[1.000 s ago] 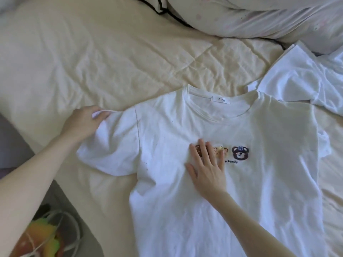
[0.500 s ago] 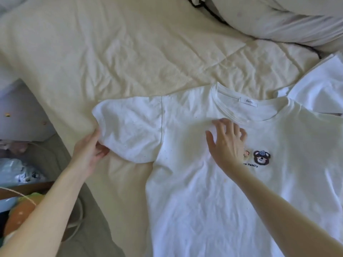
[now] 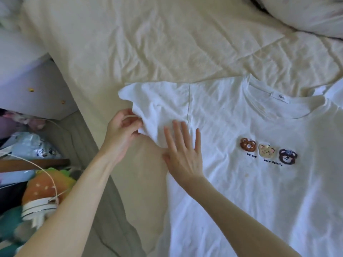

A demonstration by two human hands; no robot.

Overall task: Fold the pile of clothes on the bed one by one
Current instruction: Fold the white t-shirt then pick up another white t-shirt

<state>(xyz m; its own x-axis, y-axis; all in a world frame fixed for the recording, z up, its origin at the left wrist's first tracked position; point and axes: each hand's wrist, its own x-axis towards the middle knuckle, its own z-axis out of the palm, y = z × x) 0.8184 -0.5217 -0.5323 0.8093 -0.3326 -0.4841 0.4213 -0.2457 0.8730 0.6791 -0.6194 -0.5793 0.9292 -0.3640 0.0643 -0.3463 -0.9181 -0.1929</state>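
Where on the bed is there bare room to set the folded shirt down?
Bare quilt lies beyond the T-shirt, between its collar and the pillows. A narrow strip runs left of the sleeve. Crowded: the right edge, by another white garment.

A bed [image 3: 148,43] fills most of the view, covered by a cream quilted bedspread [image 3: 185,30] that is creased all over, its stitched seams running diagonally. At the far right corner lies a pale, rumpled pillow or duvet [image 3: 306,13]. The bed's left edge slants from far left toward the near middle, and a grey-green mattress side [image 3: 104,210] shows beneath it. Left of the bed stands a pale lilac cabinet [image 3: 31,86] with two small gold knobs. Below it is clutter on the floor: a crinkled blue-white plastic bag [image 3: 31,145], a brown board, white cord, and an orange and green plush toy [image 3: 46,184]. Soft daylight falls evenly.
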